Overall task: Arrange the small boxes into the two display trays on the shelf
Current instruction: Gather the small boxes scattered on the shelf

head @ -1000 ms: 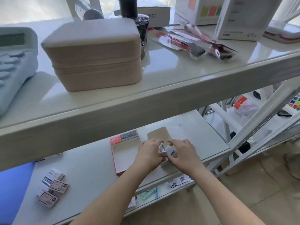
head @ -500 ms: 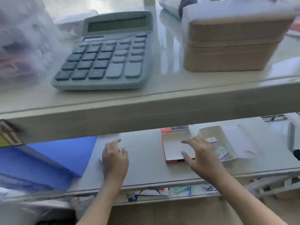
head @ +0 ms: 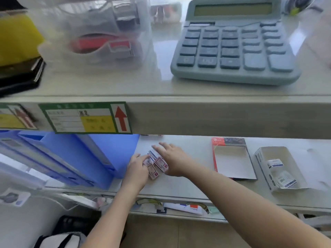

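Note:
Several small white boxes with red labels (head: pixel 157 164) lie in a cluster on the lower shelf (head: pixel 193 183). My left hand (head: pixel 137 171) rests against their left side and my right hand (head: pixel 172 159) lies against their right side, fingers spread. To the right a red-edged display tray (head: pixel 232 158) lies empty. Further right a grey display tray (head: pixel 262 163) holds two small white boxes with blue print (head: pixel 281 171). Whether either hand has a box gripped I cannot tell.
Blue file holders (head: pixel 71 158) stand directly left of the boxes. The upper shelf (head: pixel 197 115) overhangs the work area, carrying a grey-blue calculator (head: pixel 234 42) and a clear plastic bin (head: pixel 100 31). Papers lie on a shelf below.
The view has swung left. My right hand left the red-edged tray and crossed to the loose boxes; my left hand closed in on them from the left.

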A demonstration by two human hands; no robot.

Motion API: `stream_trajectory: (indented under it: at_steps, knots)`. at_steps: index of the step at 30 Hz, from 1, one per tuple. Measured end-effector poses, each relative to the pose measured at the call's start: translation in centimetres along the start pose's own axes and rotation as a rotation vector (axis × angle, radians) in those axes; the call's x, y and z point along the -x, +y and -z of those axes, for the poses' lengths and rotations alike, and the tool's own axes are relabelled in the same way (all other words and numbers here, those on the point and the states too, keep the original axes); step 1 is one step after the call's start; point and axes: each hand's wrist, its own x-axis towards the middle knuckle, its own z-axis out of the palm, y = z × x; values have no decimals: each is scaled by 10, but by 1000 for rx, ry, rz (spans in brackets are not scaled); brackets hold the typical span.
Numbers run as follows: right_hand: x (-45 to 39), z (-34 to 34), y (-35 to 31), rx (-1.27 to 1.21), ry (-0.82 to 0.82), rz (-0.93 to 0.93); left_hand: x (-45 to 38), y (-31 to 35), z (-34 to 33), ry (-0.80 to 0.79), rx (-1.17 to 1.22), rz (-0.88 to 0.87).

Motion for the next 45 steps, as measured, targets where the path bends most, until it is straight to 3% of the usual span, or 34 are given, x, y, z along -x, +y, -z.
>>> stream_trajectory:
  at_steps: [3,7,12,19,25,28,35,42,45]
  knots:
    - [-19,11,-4,-63,-94,-43,-6,-5,6,-26,-48,-46]
    - [-39,14,-13,-217,-19,-213,-12,-1,7,-49,-68,-67]
    - [-56,9,-27,-226,-44,-392,-16,16,2,-54,-169,39]
    - [-57,24,-29,-67,-203,-361,-16,17,-1,6,-222,0]
    - [-47,20,-22,-88,-265,-201,-21,6,-2,61,-162,-41]
    - [-36,27,-19,-148,-143,-191,-20,5,1,116,-152,-51]
    - [59,48,46,-173,390,-283,8,34,-8,229,16,-146]
    - [198,58,142,-276,713,-548,43,142,-82,24,143,-478]
    - [250,56,172,-321,712,-718,55,187,-123,-98,116,-617]
